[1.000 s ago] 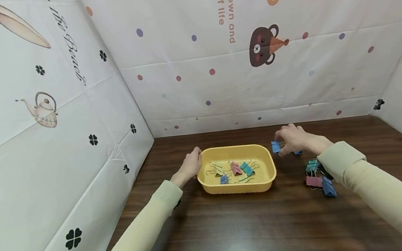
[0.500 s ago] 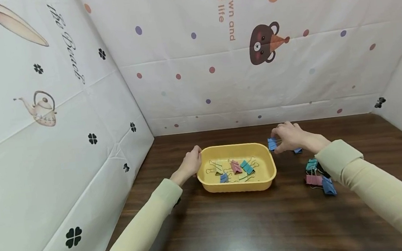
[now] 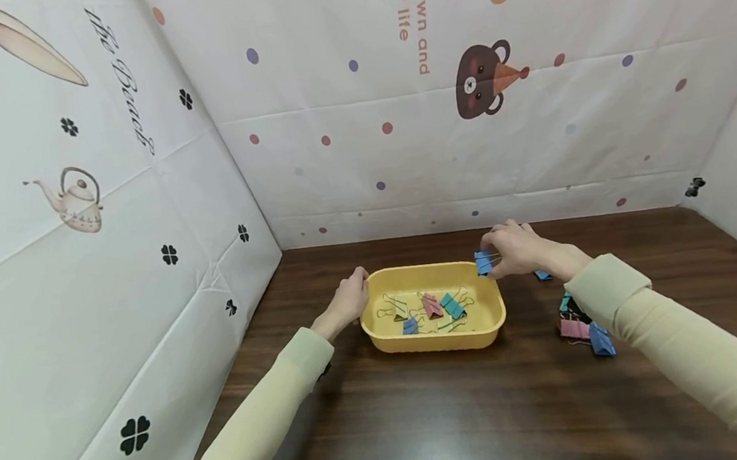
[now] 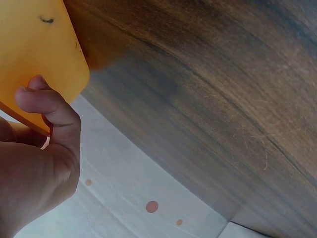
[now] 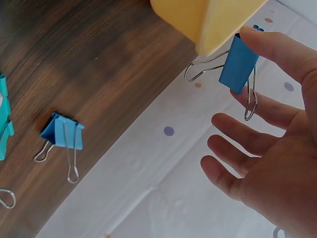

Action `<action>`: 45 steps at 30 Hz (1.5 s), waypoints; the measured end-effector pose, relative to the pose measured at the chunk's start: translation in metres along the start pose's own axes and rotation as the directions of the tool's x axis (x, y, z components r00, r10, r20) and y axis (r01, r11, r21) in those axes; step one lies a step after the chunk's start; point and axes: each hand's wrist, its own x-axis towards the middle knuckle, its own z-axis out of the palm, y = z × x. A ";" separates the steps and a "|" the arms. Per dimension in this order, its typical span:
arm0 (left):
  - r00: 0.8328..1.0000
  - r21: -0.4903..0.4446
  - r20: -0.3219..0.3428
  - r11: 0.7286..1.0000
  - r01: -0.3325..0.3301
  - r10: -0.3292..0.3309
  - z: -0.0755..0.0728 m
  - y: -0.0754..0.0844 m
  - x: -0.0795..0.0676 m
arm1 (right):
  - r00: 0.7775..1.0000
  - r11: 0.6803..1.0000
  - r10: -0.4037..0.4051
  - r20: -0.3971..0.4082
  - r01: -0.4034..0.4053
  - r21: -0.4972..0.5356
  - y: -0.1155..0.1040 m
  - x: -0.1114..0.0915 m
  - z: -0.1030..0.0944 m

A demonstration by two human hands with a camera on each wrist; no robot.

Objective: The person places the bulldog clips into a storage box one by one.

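Observation:
A yellow plastic tray (image 3: 434, 343) stands on the table with several binder clips inside, among them a pink clip (image 3: 432, 306) and a teal clip (image 3: 453, 306). My left hand (image 3: 349, 297) grips its left end; in the left wrist view the fingers (image 4: 47, 101) curl over the wall. Between thumb and index finger my right hand (image 3: 520, 249) pinches a blue binder clip (image 5: 240, 64), its wire handles spread. That clip hangs by the tray's back right corner, above the rim. The other right fingers are loosely bent.
Right of the tray lies a cluster of binder clips, with a pink clip (image 3: 574, 329) and a blue clip (image 3: 600, 340) showing. Another blue clip (image 5: 67, 131) lies apart behind my right wrist. Printed white sheets (image 3: 362, 171) wall the table's back and sides.
My right hand has moved left with the blue binder clip, from right of the tray to its back right corner. The left hand and the tray have stayed put.

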 end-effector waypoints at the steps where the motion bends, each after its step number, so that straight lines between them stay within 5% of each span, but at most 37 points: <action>1: 1.000 0.000 0.001 1.000 0.001 -0.001 0.000 0.000 -0.001 | 1.000 1.000 -0.003 0.000 0.003 -0.001 -0.001 0.001 0.001; 45: 0.999 0.003 -0.020 0.999 -0.032 0.032 -0.001 -0.001 -0.001 | 0.990 0.994 -0.099 0.103 0.094 0.052 -0.055 0.029 0.029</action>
